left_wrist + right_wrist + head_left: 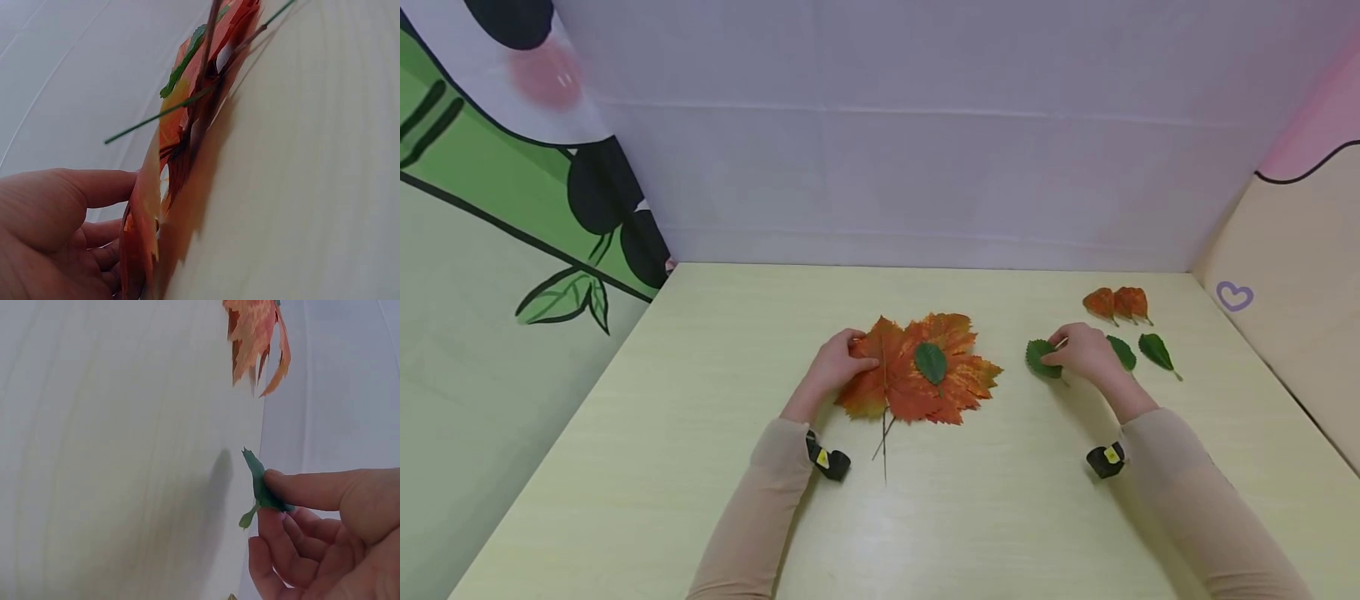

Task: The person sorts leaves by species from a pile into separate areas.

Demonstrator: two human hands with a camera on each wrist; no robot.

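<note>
Overlapping orange-red maple leaves (917, 396) lie mid-table with their thin stems toward the front. A small green leaf (931, 363) rests on top of them. My left hand (833, 364) pinches the left edge of the maple leaves, thumb on top; in the left wrist view that edge (147, 200) stands raised over the table. Right of the pile, my right hand (1086, 354) pinches another green leaf (1040, 359) between thumb and fingers. The right wrist view shows this leaf (255, 475) held above its shadow, its short stalk sticking out.
Two more green leaves, one partly behind the right hand (1122, 353) and one farther right (1156, 351), lie on the pale table (700, 367). Small orange-brown leaves (1116, 305) sit in a row behind them. A light cloth wall (925, 183) closes off the back.
</note>
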